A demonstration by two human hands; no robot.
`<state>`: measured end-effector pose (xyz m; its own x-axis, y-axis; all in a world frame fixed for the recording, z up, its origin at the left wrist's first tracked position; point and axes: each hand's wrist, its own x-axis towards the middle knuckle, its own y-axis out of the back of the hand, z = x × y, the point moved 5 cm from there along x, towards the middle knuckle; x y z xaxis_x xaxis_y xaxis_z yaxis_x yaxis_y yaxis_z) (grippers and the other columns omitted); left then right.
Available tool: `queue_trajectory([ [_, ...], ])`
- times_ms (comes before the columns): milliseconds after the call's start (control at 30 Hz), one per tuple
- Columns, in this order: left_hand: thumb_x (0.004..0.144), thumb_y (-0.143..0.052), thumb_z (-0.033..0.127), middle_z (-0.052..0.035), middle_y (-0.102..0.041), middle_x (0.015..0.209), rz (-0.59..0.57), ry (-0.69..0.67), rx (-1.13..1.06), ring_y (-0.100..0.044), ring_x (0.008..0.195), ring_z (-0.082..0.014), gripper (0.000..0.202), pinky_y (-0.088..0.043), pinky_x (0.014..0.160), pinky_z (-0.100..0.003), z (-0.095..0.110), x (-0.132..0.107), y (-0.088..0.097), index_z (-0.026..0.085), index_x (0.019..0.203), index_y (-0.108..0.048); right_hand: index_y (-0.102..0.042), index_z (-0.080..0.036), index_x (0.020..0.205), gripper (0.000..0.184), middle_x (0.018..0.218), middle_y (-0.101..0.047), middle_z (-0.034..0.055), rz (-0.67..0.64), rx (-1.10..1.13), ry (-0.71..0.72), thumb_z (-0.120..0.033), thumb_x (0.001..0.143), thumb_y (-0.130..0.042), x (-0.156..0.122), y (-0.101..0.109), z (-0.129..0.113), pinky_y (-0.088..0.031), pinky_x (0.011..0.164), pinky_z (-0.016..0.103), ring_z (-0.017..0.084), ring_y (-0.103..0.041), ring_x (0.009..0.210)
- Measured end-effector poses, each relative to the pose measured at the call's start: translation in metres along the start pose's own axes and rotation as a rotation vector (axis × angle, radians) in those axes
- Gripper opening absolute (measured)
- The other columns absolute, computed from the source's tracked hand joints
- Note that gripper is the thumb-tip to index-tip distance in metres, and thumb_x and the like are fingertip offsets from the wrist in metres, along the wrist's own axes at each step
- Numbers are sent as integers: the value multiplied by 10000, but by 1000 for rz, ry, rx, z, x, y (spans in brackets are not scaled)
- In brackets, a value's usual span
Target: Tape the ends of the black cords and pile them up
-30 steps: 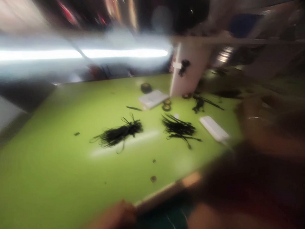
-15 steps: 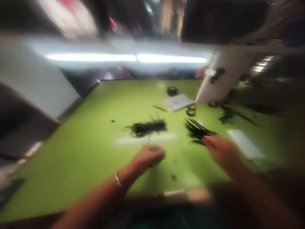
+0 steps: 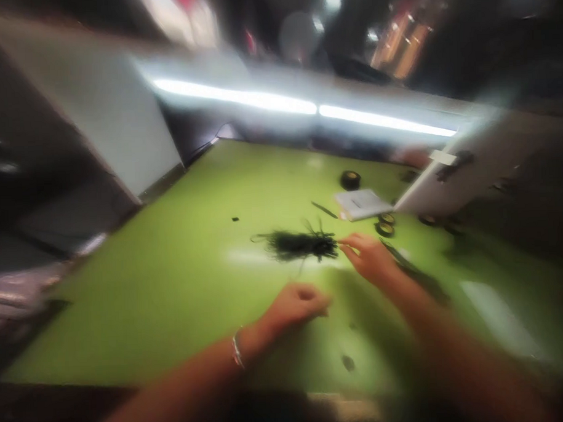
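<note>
Our right hand (image 3: 370,258) reaches over the green table (image 3: 173,295), its thumb and forefinger extended to the right end of a bundle of dark cords (image 3: 297,243). Blur sits right at the fingertips, so we cannot tell whether they pinch a strand or merely meet the ends. Our left hand (image 3: 299,304), with a bracelet (image 3: 237,349) at the wrist, is loosely curled above the near side of the table, apart from the bundle; we see nothing in it, though the curled fingers could hide something small.

The bundle lies flat near the middle of the table, looped ends to our left and a thicker, tangled end to our right. We judge it light and limp, hardly fragile, but apt to snag, since loose strands stick out on both sides. Single cords would best be taken by the tip at the thick end, with thumb and finger; the whole lot would lift better from around its middle.

Beyond it are a pen (image 3: 324,209), a white pad (image 3: 363,204), a black roll (image 3: 350,180) and two dark rings (image 3: 385,224) with yellow inside. Another dark bunch (image 3: 417,271) lies beside our right forearm.
</note>
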<state>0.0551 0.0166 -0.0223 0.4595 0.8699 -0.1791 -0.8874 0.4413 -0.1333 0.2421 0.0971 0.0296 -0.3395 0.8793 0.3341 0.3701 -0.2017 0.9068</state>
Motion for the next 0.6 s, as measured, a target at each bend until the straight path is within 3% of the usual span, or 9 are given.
queue_trajectory([
  [133, 771, -631, 567, -5, -507, 524, 2, 100, -91, -398, 462, -86, 472, -305, 484, -241, -11, 0, -5, 123, 612, -645, -735, -191, 883, 219, 901, -712, 76, -154, 22, -26, -213, 885, -517, 65, -32, -36, -430, 789, 291, 199, -612, 879],
  [233, 774, -593, 594, -35, -560, 584, 13, 178, -178, -486, 499, -119, 487, -378, 520, -264, -15, 1, -6, 121, 681, -661, -728, -183, 754, 181, 779, -705, 60, -224, 45, -32, -171, 827, -563, 98, -60, -48, -409, 696, 264, 173, -598, 760],
  [367, 683, -624, 339, -70, -621, 697, 9, 176, -282, -553, 618, -158, 254, -449, 589, -290, -11, 1, -5, 111, 753, -712, -679, -171, 613, 139, 605, -647, 26, -266, 95, -79, -103, 720, -624, 118, -89, -48, -385, 625, 250, 146, -548, 625],
  [467, 588, -557, 213, -84, -637, 727, -9, 187, -319, -562, 656, -170, 276, -468, 616, -302, -13, 2, -5, 104, 771, -732, -660, -171, 621, 133, 642, -653, 26, -195, 148, -104, -100, 722, -612, 124, -86, -42, -404, 657, 251, 149, -553, 660],
  [600, 590, -547, 191, -77, -635, 719, -22, 184, -346, -561, 626, -159, 289, -457, 599, -292, -20, 4, -6, 109, 805, -721, -652, -170, 791, 159, 857, -675, 62, 21, 234, -117, -217, 855, -516, 116, -47, -37, -438, 762, 265, 161, -578, 816],
])
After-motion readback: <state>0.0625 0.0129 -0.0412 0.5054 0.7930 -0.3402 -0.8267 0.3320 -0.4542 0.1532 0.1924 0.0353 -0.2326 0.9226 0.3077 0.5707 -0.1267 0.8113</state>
